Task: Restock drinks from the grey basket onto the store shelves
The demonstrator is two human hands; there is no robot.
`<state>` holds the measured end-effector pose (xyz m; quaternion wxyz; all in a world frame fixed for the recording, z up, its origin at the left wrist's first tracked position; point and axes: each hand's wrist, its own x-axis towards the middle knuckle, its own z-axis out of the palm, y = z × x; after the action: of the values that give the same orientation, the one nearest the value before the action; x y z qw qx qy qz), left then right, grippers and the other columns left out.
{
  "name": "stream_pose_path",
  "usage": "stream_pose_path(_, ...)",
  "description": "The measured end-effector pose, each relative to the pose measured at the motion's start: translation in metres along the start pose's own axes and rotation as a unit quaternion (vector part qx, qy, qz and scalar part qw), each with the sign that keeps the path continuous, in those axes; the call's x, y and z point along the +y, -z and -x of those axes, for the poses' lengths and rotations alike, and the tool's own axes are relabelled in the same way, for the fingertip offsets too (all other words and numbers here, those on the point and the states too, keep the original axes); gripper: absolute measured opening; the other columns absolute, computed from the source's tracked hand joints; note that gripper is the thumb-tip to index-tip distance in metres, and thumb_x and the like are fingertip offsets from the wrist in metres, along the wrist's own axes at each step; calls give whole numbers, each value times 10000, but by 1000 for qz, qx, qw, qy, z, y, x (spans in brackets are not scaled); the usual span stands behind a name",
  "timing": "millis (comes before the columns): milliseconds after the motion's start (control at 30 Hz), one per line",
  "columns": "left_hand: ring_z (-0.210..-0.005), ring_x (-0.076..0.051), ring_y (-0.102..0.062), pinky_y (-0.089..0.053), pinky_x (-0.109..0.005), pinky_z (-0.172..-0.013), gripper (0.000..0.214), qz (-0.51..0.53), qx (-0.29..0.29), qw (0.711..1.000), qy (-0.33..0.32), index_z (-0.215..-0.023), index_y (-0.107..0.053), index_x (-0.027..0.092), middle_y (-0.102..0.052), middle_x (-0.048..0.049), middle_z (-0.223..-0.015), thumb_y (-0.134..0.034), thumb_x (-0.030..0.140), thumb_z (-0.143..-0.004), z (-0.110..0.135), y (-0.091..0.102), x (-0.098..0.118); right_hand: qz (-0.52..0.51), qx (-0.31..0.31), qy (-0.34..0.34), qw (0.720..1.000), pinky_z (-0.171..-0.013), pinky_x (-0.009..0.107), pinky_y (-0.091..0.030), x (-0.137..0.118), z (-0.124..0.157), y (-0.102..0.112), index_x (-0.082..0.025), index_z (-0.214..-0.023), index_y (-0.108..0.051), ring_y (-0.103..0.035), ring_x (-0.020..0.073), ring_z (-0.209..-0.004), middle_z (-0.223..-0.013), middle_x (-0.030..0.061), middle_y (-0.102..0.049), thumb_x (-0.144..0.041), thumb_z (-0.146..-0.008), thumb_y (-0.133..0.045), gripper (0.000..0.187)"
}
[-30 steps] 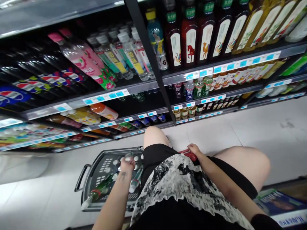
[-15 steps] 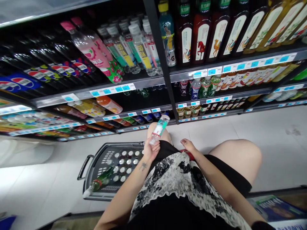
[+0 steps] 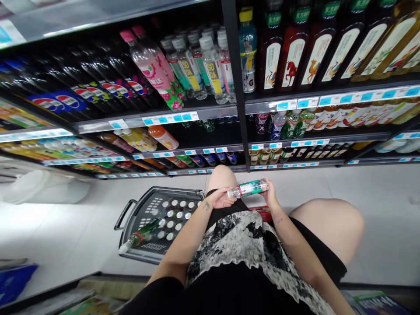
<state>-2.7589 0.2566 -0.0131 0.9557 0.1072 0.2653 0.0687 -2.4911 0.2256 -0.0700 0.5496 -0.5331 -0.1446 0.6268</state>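
Note:
I squat before drink shelves and hold a clear bottle with a green and red label (image 3: 248, 189) level above my lap. My left hand (image 3: 222, 199) grips its cap end. My right hand (image 3: 271, 196) is closed on its base end. Below and to the left, a grey shopping basket (image 3: 131, 214) stands on the white floor, with a green bottle (image 3: 141, 232) lying in it. A red object (image 3: 262, 213) shows just under my right hand.
Black shelves (image 3: 170, 118) full of bottles run across in front: cola bottles (image 3: 65, 103) at left, soda water bottles (image 3: 210, 70) in the middle, dark tea bottles (image 3: 295, 48) at right. A black upright post (image 3: 238, 87) divides the shelves. Printed packs (image 3: 370, 302) lie at the bottom edge.
My left hand lifted the bottle out of the basket and brought it across level. My right hand left the red object and took hold of the bottle's other end.

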Motion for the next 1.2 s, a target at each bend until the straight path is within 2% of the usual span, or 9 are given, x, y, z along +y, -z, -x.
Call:
stream_pose_path(100,-508,-70,-319,-243,-183,-470,370,14,-26,1000,2,-1104,-621,66,-447,4,-709,-579,407,-969,3,3,0,34,-45,-4,998,-388,234,-285,-4,-2,7,-193,-783,-605,-428,114,-449,-610,-1,-587,-719,-637,-697,554)
stream_pose_path(167,-503,-71,-317,-252,-184,-466,387,28,-32,999,3,-1104,-616,69,-435,8,-702,-573,430,-971,4,6,0,65,-77,-14,995,-384,236,-246,-5,-4,13,-191,-743,-596,-368,101,-401,-532,-11,-543,-704,-663,-715,533)
stream_pose_path(267,-467,-64,-292,-243,-170,-435,367,71,3,997,-17,-1084,-605,98,-371,43,-665,-523,446,-1004,4,10,0,104,-131,-41,985,-431,242,-330,-5,-3,20,-177,-777,-638,-450,131,-425,-503,12,-556,-700,-735,-695,528)
stream_pose_path(433,-389,-27,-295,-246,-117,-388,247,174,93,976,-94,-1002,-574,133,-296,82,-627,-371,247,-1085,7,5,2,137,-253,-131,949,-482,259,-419,4,8,23,-164,-699,-637,-525,148,-469,-549,68,-608,-737,-709,-696,576)
stream_pose_path(600,-323,-16,-277,-196,-95,-333,316,236,98,959,-123,-1124,-590,118,-234,112,-571,-297,237,-1123,11,-5,7,149,-357,-206,899,-539,271,-488,9,21,20,-133,-825,-676,-587,167,-531,-632,82,-660,-700,-639,-787,607)
stream_pose_path(700,-327,-25,-271,-209,-113,-334,275,245,96,957,-123,-1177,-592,151,-248,107,-574,-342,251,-1120,10,-6,9,130,-427,-247,860,-588,277,-526,13,26,17,-115,-994,-675,-645,190,-624,-714,80,-695,-557,-631,-866,602)
stream_pose_path(767,-334,-28,-271,-221,-127,-341,251,244,103,957,-117,-1169,-595,166,-268,100,-588,-362,241,-1113,10,-6,9,94,-465,-267,839,-536,258,-487,19,31,12,-106,-1037,-662,-625,174,-593,-736,80,-699,-475,-660,-859,562)
stream_pose_path(933,-325,-2,-266,-194,-99,-334,318,241,119,959,-90,-912,-557,156,-254,100,-586,-330,229,-1122,8,-8,10,-9,-451,-248,858,-430,236,-267,42,47,-10,-151,-1088,-601,-426,95,-441,-710,13,-646,-606,-693,-697,610)
stream_pose_path(1200,-353,6,-288,-211,-93,-351,310,234,111,960,-105,-855,-512,165,-302,89,-615,-351,214,-1116,5,-11,11,-56,-423,-242,872,-480,258,-209,40,51,-17,-140,-1083,-570,-350,90,-419,-650,-1,-618,-577,-726,-642,569)
